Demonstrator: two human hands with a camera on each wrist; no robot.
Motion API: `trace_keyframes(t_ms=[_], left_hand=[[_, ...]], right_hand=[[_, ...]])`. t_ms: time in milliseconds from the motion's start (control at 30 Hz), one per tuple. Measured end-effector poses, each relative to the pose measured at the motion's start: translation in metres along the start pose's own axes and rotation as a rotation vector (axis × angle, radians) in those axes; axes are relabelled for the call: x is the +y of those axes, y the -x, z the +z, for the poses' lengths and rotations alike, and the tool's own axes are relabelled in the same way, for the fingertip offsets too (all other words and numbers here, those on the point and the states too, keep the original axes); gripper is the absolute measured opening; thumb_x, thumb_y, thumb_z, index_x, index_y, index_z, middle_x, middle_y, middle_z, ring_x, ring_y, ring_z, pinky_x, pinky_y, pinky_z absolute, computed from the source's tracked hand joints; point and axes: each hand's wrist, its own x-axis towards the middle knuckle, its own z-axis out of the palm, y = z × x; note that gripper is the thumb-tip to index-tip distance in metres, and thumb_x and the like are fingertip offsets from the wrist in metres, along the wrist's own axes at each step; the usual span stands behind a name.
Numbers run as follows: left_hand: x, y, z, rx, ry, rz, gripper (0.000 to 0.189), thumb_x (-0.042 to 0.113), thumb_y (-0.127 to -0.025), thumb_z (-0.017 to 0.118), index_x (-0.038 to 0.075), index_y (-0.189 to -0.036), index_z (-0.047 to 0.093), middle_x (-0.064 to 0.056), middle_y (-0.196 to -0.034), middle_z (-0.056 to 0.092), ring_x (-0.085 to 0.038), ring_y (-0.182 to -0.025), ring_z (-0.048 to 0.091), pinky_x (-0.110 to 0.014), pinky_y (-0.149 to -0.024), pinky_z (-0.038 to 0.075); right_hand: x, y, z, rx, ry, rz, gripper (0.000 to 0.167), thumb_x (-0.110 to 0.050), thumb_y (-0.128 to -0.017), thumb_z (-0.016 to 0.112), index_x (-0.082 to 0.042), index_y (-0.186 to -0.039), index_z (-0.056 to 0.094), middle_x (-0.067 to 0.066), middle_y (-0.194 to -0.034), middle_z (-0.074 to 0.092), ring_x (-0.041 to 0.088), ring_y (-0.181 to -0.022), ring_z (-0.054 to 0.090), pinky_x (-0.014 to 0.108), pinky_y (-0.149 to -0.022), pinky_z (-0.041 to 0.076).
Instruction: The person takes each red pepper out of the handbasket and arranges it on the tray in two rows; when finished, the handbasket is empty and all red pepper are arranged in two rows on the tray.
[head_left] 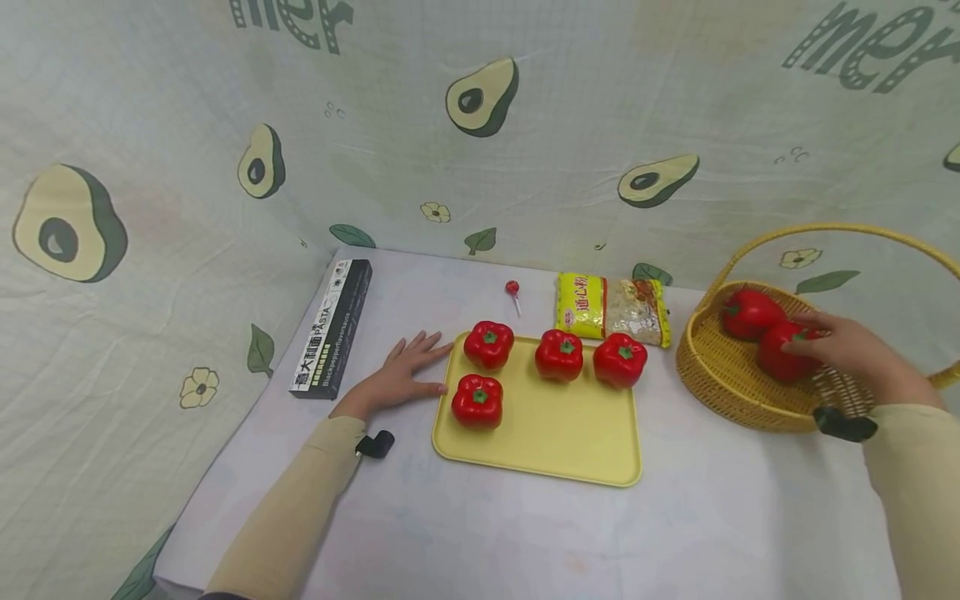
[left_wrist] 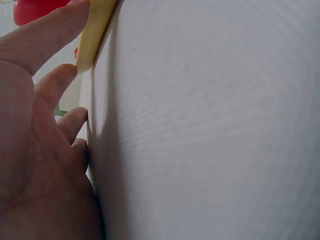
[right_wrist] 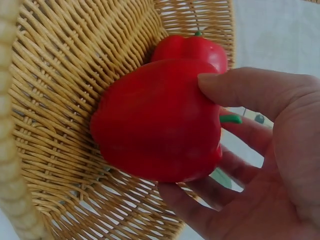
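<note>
My right hand [head_left: 862, 354] holds a red bell pepper [right_wrist: 157, 120] with a green stem inside the yellow wicker basket [head_left: 731, 396]. In the right wrist view the thumb lies on one side of it and the fingers curl round the other. Just behind it sits a second red bell pepper [head_left: 752, 314]. My left hand [head_left: 397, 377] lies on the table with its fingers spread, at the left edge of the yellow tray [head_left: 555, 433]. Thumb and forefinger touch the tray's rim in the left wrist view. Several red bell peppers [head_left: 477, 402] stand along the tray's back and left.
Behind the tray lie a yellow pasta bag [head_left: 611, 308] and a red lollipop [head_left: 513, 288]. A black pasta box [head_left: 332, 329] is left of my left hand. The basket's tall handle [head_left: 832, 227] arches over it. An avocado-print cloth [head_left: 555, 167] hangs behind the table.
</note>
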Motion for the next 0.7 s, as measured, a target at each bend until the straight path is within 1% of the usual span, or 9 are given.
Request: trace_keyframes(t_ms=[133,233,367,533,700], left_hand=[[-0.0015,-0.0011,0.0004,-0.003,0.004,-0.001,0.084,0.055,-0.087,0.073,0.035,-0.159,0.034,0.003,-0.170,0.016,-0.022,-0.158,-0.004,-0.048,-0.125,-0.009],[-0.0024,-0.0014,0.0007,-0.003,-0.001,0.003,0.084,0.055,-0.087,0.073,0.034,-0.159,0.034,0.003,-0.170,0.017,-0.022,-0.158,-0.003,-0.048,-0.125,-0.008],[-0.0028,-0.0011,0.0007,-0.003,-0.002,0.002,0.084,0.053,-0.088,0.073,0.033,-0.159,0.034,0.002,-0.170,0.017,-0.022,-0.158,-0.003,-0.048,-0.125,-0.008],[-0.0029,-0.0007,0.0008,-0.003,0.004,0.000,0.083,0.051,-0.088,0.074,0.033,-0.159,0.035,0.002,-0.170,0.016,-0.022,-0.158,-0.003,-0.047,-0.125,-0.009],[-0.0013,-0.0005,0.0001,-0.001,0.004,0.001,0.083,0.052,-0.088,0.073,0.033,-0.159,0.035,0.002,-0.170,0.016,-0.022,-0.158,-0.003,-0.047,-0.125,-0.009]], right_hand=[[0.0017,-0.0008,0.0013,-0.009,0.024,-0.012,0.081,-0.042,-0.102,0.056,0.014,-0.150,0.020,0.051,-0.140,0.022,0.068,-0.127,0.022,0.080,-0.099,0.025],[0.0031,-0.0017,0.0028,-0.016,0.009,-0.014,0.084,-0.043,-0.101,0.058,0.013,-0.150,0.020,0.051,-0.142,0.020,0.068,-0.127,0.020,0.081,-0.099,0.024],[0.0042,-0.0010,0.0049,-0.011,0.003,-0.029,0.083,-0.045,-0.102,0.057,0.012,-0.150,0.021,0.050,-0.142,0.023,0.068,-0.126,0.024,0.081,-0.098,0.026],[0.0047,0.0010,0.0073,0.027,0.030,-0.048,0.079,-0.044,-0.102,0.057,0.012,-0.148,0.026,0.049,-0.139,0.029,0.066,-0.124,0.029,0.079,-0.097,0.029],[0.0036,0.0026,0.0090,0.091,0.047,-0.072,0.076,-0.042,-0.101,0.059,0.014,-0.145,0.031,0.048,-0.138,0.032,0.065,-0.124,0.030,0.078,-0.098,0.029]])
